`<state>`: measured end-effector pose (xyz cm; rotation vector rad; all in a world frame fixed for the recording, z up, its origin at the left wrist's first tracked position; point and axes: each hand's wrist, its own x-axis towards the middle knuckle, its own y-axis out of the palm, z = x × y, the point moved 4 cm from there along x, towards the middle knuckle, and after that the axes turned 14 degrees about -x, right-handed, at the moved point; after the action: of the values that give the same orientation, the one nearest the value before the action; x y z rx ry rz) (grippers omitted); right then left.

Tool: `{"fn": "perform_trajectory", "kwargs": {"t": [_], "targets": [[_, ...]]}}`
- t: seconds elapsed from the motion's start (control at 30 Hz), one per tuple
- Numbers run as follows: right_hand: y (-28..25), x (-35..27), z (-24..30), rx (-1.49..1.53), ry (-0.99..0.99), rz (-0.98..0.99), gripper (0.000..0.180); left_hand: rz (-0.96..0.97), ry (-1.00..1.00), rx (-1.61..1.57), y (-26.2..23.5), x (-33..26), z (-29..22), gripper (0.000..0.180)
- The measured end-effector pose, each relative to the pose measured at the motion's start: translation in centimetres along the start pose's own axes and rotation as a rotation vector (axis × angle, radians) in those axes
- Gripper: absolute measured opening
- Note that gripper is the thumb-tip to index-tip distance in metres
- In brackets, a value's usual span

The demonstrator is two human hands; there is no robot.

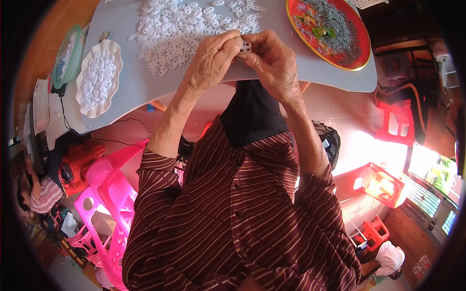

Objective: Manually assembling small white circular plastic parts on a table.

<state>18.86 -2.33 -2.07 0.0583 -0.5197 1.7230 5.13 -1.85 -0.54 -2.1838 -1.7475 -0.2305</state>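
Note:
Both my hands meet above the front edge of the grey table (223, 73). My left hand (213, 60) is closed, its thumb and forefinger pinched at the left side of a small white plastic piece with dark holes (246, 47). From the right, my right hand (276, 65) grips the same piece between thumb and bent fingers. Part of the piece is hidden by the fingertips. Just beyond the hands spreads a large loose pile of white plastic pieces (170, 31), some oval, others flat with holes.
A red round tray (361, 41) at the right holds many small grey pieces. On the left are a white wavy-edged dish (116, 48) of white oval pieces and a green basket (74, 70). Pink chairs (114, 186), red stools (386, 186) and other people (46, 194) are around.

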Motion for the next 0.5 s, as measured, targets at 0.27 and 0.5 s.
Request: {"fn": "perform_trajectory", "kwargs": {"t": [0.27,0.5], "targets": [[0.1,-0.1,0.0,-0.060,-0.028,-0.054,0.020,-0.013,-0.042,-0.016,0.2,-0.1,0.3,0.023],[-0.2,-0.1,1.2,-0.090,-0.079,-0.073,0.015,0.066,-0.101,-0.059,0.1,0.0,0.2,0.026]]}}
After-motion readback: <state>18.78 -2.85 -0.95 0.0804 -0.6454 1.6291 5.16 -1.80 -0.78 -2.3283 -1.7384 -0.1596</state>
